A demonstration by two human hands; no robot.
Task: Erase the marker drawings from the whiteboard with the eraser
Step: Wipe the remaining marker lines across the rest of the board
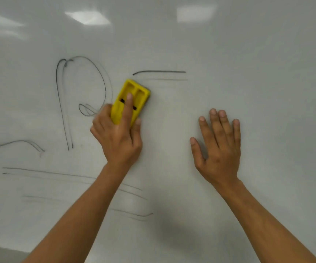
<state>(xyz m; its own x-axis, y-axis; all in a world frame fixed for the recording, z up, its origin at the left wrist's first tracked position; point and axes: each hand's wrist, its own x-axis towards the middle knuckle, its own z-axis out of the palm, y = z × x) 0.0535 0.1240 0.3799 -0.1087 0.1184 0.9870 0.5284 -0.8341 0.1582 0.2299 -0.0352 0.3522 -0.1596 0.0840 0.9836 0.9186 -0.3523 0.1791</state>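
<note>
A whiteboard (248, 54) fills the view. My left hand (118, 137) grips a yellow eraser (132, 93) against the board, thumb and fingers on its sides and the forefinger laid along its back. Just left of the eraser is a looped black marker drawing (104, 80). A short horizontal marker line (159, 71) runs just above the eraser. More curved strokes (11, 143) sit at the far left, and long faint lines (45, 172) cross below my left forearm. My right hand (219, 147) rests flat on the board to the right, fingers straight and spread.
The board's right half carries no marks. Ceiling lights (87, 17) reflect in its upper part. The board's lower edge and a grey strip (1, 255) show at the bottom left corner.
</note>
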